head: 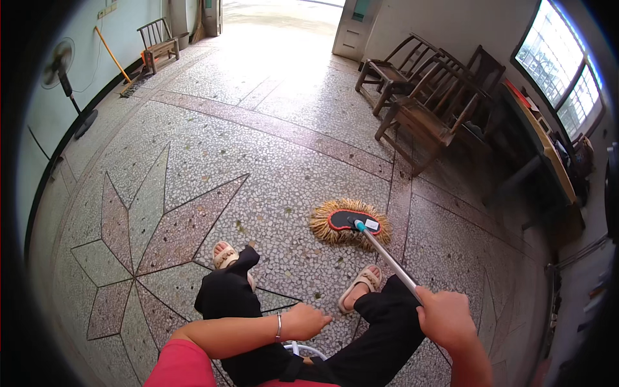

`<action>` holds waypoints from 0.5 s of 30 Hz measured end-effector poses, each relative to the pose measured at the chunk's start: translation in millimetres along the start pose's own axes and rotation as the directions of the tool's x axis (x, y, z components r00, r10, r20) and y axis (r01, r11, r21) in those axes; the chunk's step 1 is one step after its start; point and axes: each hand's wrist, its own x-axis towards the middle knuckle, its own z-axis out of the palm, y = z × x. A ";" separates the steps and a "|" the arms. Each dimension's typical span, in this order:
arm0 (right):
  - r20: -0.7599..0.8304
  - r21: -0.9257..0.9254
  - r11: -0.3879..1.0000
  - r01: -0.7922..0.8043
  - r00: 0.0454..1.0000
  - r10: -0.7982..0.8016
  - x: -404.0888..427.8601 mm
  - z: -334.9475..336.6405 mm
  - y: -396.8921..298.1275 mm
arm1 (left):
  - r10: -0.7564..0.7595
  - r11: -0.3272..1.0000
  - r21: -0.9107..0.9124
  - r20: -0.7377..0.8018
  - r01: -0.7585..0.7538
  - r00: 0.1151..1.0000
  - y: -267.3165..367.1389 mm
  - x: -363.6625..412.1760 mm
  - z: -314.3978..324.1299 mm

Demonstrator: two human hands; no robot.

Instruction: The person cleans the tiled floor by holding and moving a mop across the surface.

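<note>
A mop with a fringed yellow-brown head (pixel 350 222) lies flat on the terrazzo floor, a little beyond my feet. From a teal joint on its black, red-edged pad, a metal handle (pixel 392 259) slopes back towards me. My right hand (pixel 446 317) is closed around that handle. Wearing a silver bangle (pixel 279 327), my left hand (pixel 306 321) hovers in front of my lap, away from the mop, its fingers curled with nothing visible in them. Part of a white ring-shaped object (pixel 305 347) shows between my legs, mostly hidden.
Wooden chairs (pixel 420 121) crowd the right side beside a long table (pixel 551 150) bearing various things. Along the left wall are a standing fan (pixel 63 72), a yellow-handled mop (pixel 112 55) and a small wooden chair (pixel 158 46). An open doorway lies ahead.
</note>
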 end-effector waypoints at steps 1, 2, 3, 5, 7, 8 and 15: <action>-0.029 0.019 1.000 -0.003 1.000 0.003 -2.3 3.1 2.9 | 0.009 1.000 0.004 0.003 -0.009 1.000 1.5 2.5 2.6; -0.058 0.038 0.999 -0.001 0.998 0.003 -3.0 6.1 6.1 | 0.024 1.000 -0.001 -0.022 -0.024 0.999 1.4 2.8 7.7; -0.060 0.043 0.999 -0.003 0.998 0.005 0.5 9.9 9.3 | 0.035 0.999 -0.006 -0.046 -0.035 0.998 2.5 2.3 10.9; -0.193 0.059 0.998 -0.001 0.981 0.012 20.7 22.1 16.5 | -0.014 1.000 -0.015 0.026 0.014 1.000 5.6 8.1 6.3; -0.278 0.040 0.999 0.030 0.960 -0.018 53.5 38.9 21.6 | -0.072 0.997 -0.019 0.096 0.074 0.993 3.7 11.2 9.7; -0.276 0.050 0.999 0.009 0.961 0.005 71.5 47.0 23.6 | -0.092 0.994 -0.052 0.082 0.096 0.992 -0.8 16.6 15.8; -0.238 0.083 0.986 -0.144 0.958 0.160 153.9 118.4 30.0 | -0.254 0.966 -0.038 0.018 0.255 0.967 -22.1 45.8 30.0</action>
